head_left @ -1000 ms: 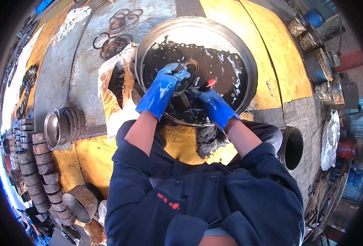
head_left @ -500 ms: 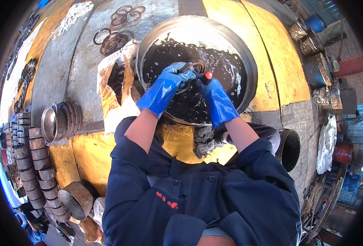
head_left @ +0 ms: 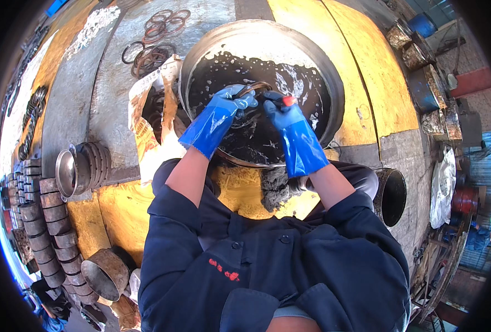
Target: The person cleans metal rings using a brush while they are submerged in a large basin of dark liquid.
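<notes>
Both hands wear long blue rubber gloves and work over a wide round metal basin (head_left: 338, 105) of dark liquid (head_left: 303, 97) with pale foam. My left hand (head_left: 227, 105) is closed around a brownish ring (head_left: 255, 87), which is held tilted above the liquid. Close beside it, my right hand (head_left: 286, 114) is closed on a red-ended tool (head_left: 288, 100). The tool's other end is hidden by the glove and the ring, so its kind does not show.
Left of the basin stands a torn paper sack (head_left: 141, 124) with dark rings inside. More loose rings (head_left: 152, 58) lie on the metal sheet behind it. Metal cups (head_left: 73, 170) and rows of cylindrical sleeves (head_left: 55, 213) stand at left. An open black cylinder (head_left: 390, 197) is by my right knee.
My right hand has shifted slightly right and nearer to me, and the red end has turned. The ring in my left hand now shows at a flatter angle.
</notes>
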{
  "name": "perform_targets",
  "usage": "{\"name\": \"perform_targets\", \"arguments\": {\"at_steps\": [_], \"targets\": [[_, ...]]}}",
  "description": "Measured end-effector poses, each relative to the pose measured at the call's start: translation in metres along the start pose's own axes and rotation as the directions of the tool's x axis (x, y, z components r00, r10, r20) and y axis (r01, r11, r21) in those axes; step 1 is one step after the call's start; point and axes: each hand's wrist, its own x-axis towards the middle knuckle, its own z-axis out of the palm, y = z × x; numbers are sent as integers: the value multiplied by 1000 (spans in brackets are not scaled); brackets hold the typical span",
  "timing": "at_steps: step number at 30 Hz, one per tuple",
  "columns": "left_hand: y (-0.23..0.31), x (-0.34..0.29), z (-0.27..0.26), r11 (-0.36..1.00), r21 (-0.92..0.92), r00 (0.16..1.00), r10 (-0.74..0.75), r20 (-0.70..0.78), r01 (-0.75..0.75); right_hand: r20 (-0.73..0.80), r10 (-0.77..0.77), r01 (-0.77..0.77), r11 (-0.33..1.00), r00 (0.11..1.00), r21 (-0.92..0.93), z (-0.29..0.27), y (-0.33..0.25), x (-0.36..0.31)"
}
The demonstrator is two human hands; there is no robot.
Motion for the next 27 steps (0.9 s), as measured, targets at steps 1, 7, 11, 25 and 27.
{"name": "perform_targets", "arguments": {"at_steps": [1,7,11,25,27], "targets": [[-6,-5,-13,1000,3,1000,-5,-29,6,27,-46,52,925,999,-377,0,-27,-4],[-2,-4,-5,990,121,998,63,23,-66,6,-163,131,768,987,-627,7,-7,-2],[5,4,18,1000,-2,998,13,65,-13,92,377,-382,924,922,35,5,46,13],[6,-4,-25,990,-136,948,-13,-317,-32,43,172,-177,937,984,301,-26,17,-26],[5,2,-27,981,-187,932,-29,-360,-41,-66,215,-194,951,974,240,-29,22,-24]]}}
